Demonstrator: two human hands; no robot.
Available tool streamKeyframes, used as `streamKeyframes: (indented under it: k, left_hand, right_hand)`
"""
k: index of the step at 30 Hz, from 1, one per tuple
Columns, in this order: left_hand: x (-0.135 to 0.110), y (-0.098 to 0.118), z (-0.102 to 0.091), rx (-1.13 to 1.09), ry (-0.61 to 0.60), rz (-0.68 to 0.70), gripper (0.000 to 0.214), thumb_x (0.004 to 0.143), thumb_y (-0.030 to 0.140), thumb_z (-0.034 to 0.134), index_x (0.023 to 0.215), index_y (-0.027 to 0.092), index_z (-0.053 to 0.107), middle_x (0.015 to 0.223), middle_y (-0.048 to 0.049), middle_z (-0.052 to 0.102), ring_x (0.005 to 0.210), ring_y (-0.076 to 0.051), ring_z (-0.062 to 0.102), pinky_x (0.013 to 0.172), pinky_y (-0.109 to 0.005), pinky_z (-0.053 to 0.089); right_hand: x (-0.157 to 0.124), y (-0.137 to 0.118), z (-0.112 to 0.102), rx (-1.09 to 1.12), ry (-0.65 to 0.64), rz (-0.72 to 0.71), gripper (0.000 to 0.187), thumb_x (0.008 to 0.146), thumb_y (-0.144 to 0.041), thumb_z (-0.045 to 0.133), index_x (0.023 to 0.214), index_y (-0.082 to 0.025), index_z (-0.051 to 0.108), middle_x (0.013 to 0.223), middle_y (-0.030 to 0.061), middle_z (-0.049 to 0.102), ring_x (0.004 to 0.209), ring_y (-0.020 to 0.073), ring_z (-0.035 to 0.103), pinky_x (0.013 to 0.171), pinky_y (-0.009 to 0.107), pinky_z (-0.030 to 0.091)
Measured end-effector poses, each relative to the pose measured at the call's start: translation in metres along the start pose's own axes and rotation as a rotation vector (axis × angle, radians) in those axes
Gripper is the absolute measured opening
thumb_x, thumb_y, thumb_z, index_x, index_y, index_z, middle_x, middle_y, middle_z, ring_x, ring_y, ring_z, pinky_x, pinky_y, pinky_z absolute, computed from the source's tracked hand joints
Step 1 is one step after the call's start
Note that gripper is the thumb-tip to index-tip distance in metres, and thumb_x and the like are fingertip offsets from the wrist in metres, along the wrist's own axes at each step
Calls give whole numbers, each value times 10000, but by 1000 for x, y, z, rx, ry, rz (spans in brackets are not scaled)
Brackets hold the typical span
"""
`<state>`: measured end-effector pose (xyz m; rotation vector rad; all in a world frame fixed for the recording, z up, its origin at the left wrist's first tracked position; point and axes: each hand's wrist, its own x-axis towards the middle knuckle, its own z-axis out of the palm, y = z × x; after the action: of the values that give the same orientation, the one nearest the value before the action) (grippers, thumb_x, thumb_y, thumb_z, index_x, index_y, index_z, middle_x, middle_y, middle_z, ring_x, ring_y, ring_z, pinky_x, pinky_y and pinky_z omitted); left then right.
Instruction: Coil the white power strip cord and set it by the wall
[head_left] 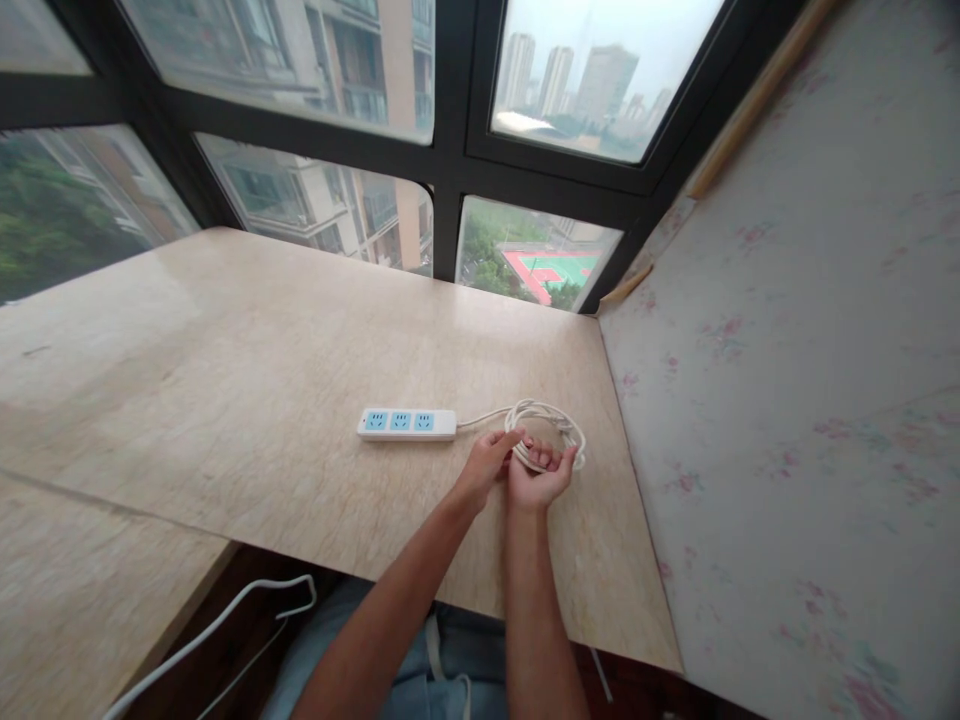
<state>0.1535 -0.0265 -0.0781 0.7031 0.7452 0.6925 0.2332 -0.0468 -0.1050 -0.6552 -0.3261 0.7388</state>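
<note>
A white power strip [406, 425] with three blue socket panels lies flat on the stone-patterned sill. Its white cord [551, 408] runs from the right end into a loose coil of several loops. My right hand [541, 478] is closed round the near side of the coil, palm turned up with curled fingers. Pressed against the coil's left side, my left hand [491, 460] pinches the cord between thumb and fingers. The two hands touch or nearly touch, and the cord's plug end cannot be made out.
Dark-framed windows [448, 200] stand behind the sill [300, 350]. A flowered wall [780, 400] rises close on the right. Below the front edge at lower left is a bent white tube [247, 592], with a thinner white line near it.
</note>
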Motion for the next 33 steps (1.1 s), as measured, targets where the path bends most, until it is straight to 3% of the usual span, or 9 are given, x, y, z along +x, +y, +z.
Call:
streamKeyframes:
  k: [3, 6, 12, 17, 21, 27, 31, 33]
  left_hand:
    - [5, 2, -3, -6, 53, 12, 322, 691, 421, 737, 696, 122, 617, 615, -6, 601, 565, -112, 530, 534, -218, 360]
    - [10, 1, -4, -94, 126, 78, 219, 711, 314, 718, 659, 126, 618, 602, -7, 614, 585, -119, 557, 577, -227, 408]
    - [8, -1, -2, -351, 115, 112, 227, 764, 335, 691, 791, 137, 583, 625, 5, 605, 567, -127, 590, 581, -262, 483]
    - [4, 5, -4, -487, 89, 194, 304, 755, 330, 741, 903, 136, 559, 553, 96, 447, 425, -43, 447, 498, -195, 457]
    - [-1, 17, -11, -505, 0, 149, 264, 814, 311, 694, 929, 103, 578, 539, 105, 370, 366, -8, 295, 373, -134, 309]
    - [-5, 48, -28, -382, -114, -86, 212, 938, 265, 513, 924, 71, 596, 535, 92, 319, 350, -3, 235, 341, -111, 235]
    - [3, 65, -36, -197, -157, -251, 243, 955, 246, 459, 881, 66, 604, 536, 85, 301, 348, -1, 212, 337, -111, 198]
    - [10, 72, -37, -70, -171, -289, 239, 946, 244, 470, 860, 70, 610, 535, 82, 303, 351, 0, 213, 346, -111, 188]
  right_hand:
    - [-11, -5, 11, 61, 61, 114, 612, 771, -574, 639, 487, -217, 230, 537, -52, 444, 548, 120, 489, 802, 360, 524]
    - [-25, -6, 16, 155, 44, 252, 516, 759, -505, 688, 493, -225, 347, 716, -31, 613, 755, 141, 613, 923, 375, 496]
    - [-47, -10, -1, 207, 38, 426, 76, 767, -322, 699, 794, -256, 672, 975, -11, 718, 1018, 166, 641, 1006, 359, 451]
    - [-41, -25, -21, 237, 62, 440, 232, 831, -438, 615, 946, -247, 675, 944, -6, 723, 931, 150, 663, 1003, 361, 465]
    - [-27, -43, -32, 212, 4, 593, 340, 878, -506, 527, 1049, -241, 656, 985, 0, 721, 730, 118, 664, 883, 300, 528]
    - [8, -68, -49, 30, -220, 837, 529, 862, -640, 457, 1166, -237, 613, 1144, 58, 691, 788, 167, 690, 875, 381, 531]
    - [33, -67, -51, -132, -398, 1033, 563, 862, -651, 439, 1149, -196, 605, 1170, 106, 678, 764, 178, 692, 893, 423, 515]
    - [42, -63, -47, -208, -482, 1095, 539, 857, -629, 477, 1133, -184, 602, 1160, 120, 680, 875, 211, 693, 910, 448, 501]
